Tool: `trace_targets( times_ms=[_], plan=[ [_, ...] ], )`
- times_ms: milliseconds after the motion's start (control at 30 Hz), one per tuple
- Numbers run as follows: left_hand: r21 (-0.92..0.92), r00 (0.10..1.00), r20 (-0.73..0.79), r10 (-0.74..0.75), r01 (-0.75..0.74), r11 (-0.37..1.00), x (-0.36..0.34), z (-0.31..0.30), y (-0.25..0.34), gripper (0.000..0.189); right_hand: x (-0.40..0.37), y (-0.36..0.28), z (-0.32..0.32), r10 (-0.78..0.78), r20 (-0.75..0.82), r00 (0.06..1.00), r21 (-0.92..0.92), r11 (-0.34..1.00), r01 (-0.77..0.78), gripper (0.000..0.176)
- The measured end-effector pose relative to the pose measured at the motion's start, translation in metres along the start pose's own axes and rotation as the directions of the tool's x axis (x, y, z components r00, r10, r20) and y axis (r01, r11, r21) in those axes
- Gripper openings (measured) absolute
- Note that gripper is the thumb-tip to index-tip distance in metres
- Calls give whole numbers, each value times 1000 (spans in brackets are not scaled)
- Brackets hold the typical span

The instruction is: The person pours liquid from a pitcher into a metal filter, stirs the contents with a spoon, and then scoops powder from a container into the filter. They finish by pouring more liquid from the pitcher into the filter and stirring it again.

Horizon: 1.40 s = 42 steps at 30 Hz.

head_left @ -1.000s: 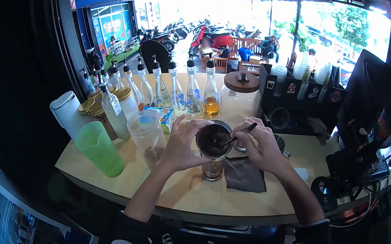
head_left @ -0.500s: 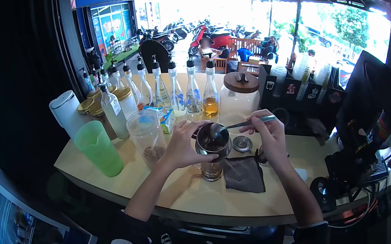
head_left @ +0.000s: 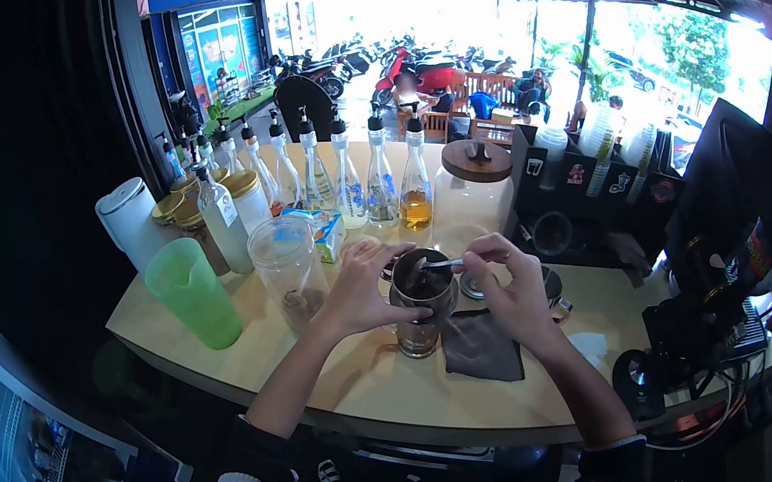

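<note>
A dark metal cup-shaped vessel point(head_left: 419, 314) sits on top of a glass mug point(head_left: 418, 342) in the middle of the counter. My left hand point(head_left: 361, 289) is wrapped around the vessel's left side, thumb across its front. In my right hand point(head_left: 516, 292) is a spoon point(head_left: 442, 263), pinched by its handle, its bowl down inside the vessel's mouth. Dark contents show inside; I cannot make out what they are. To the right of the mug lies a folded dark cloth point(head_left: 485, 348). A small metal lid point(head_left: 472, 286) is partly hidden behind my right hand.
Left of my hands stand a clear plastic jar point(head_left: 286, 261) and a green pitcher point(head_left: 196, 292). Pump bottles point(head_left: 382, 186) line the back, beside a large wooden-lidded jar point(head_left: 472, 199). A black cup holder point(head_left: 593, 192) and a monitor point(head_left: 748, 190) stand at right.
My right hand has moved left and slightly down, and the spoon now lies flatter and reaches deeper into the vessel. My left hand keeps its hold.
</note>
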<state>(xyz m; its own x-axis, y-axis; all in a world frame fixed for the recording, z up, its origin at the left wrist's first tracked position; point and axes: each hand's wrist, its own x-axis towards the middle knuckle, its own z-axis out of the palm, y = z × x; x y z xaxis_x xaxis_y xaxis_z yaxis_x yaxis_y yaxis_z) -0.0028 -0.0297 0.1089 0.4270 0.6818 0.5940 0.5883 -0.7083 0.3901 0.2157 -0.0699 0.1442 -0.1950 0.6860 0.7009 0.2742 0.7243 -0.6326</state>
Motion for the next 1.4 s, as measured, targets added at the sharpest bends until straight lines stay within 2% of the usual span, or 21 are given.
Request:
trace_targets(
  times_ms=[67,133,367,433,500,533,633,700,733,800,867,967,1000,1067,1133,1200,1233,1300,1333,1400],
  plan=[
    [3,1000,-9,24,-24,1000,0,-2,-1,79,0,-4,2,-38,31,999,-58,998,40,13],
    [4,998,-19,52,-52,999,1,-3,0,79,0,-6,2,-124,65,990,-250,959,136,12],
    [3,1000,22,4,-4,1000,0,-4,-2,79,1,-9,5,-107,73,992,-241,963,122,13],
    [6,999,37,3,-3,1000,0,-5,0,80,3,-9,5,-101,103,990,-281,951,126,8],
    [55,981,-164,102,-94,994,1,-5,9,78,4,-10,6,-128,105,986,-303,940,155,9],
    [55,981,-165,102,-94,994,1,-7,10,78,4,-11,7,-155,106,982,-325,928,182,9],
    [20,980,-146,134,-132,991,3,-10,16,69,6,-9,9,-201,159,967,-353,903,246,12],
    [103,976,-54,212,-206,973,5,-11,21,38,6,-7,12,-212,168,963,-346,902,259,12],
    [101,975,-54,215,-209,973,6,-9,21,38,6,-7,13,-223,176,959,-338,901,271,13],
    [226,918,-134,374,-339,913,8,-4,19,15,5,-14,10,-208,170,963,-320,913,253,15],
    [240,908,-169,384,-340,909,11,-4,21,12,4,-17,3,-191,159,969,-307,923,232,17],
    [232,904,-219,368,-318,919,14,-5,16,8,-1,-1,-22,-86,-37,996,-194,978,77,19],
    [215,909,-237,342,-294,931,14,-6,13,8,-5,10,-36,-6,-43,999,-226,974,-3,20],
    [202,912,-257,321,-274,940,14,-10,15,6,-19,44,-60,52,-115,992,-355,931,-90,20],
    [172,901,-304,310,-269,948,14,-13,15,7,-40,73,-84,267,-188,945,-439,838,-324,20],
    [164,897,-318,308,-268,949,14,-15,15,6,-76,139,-109,220,-204,954,-596,745,-299,20],
    [156,889,-344,302,-263,952,14,-16,16,6,-89,156,-116,218,-204,954,-596,745,-298,20],
    [150,881,-369,297,-259,954,14,-17,16,6,-106,171,-120,496,-166,852,-485,711,-509,21],
    [125,884,-379,273,-243,962,14,-17,16,6,-111,173,-119,495,-167,852,-484,712,-509,21],
    [102,888,-386,249,-228,968,13,-17,16,7,-117,172,-110,578,-130,805,-41,808,-587,22]
  ],
)
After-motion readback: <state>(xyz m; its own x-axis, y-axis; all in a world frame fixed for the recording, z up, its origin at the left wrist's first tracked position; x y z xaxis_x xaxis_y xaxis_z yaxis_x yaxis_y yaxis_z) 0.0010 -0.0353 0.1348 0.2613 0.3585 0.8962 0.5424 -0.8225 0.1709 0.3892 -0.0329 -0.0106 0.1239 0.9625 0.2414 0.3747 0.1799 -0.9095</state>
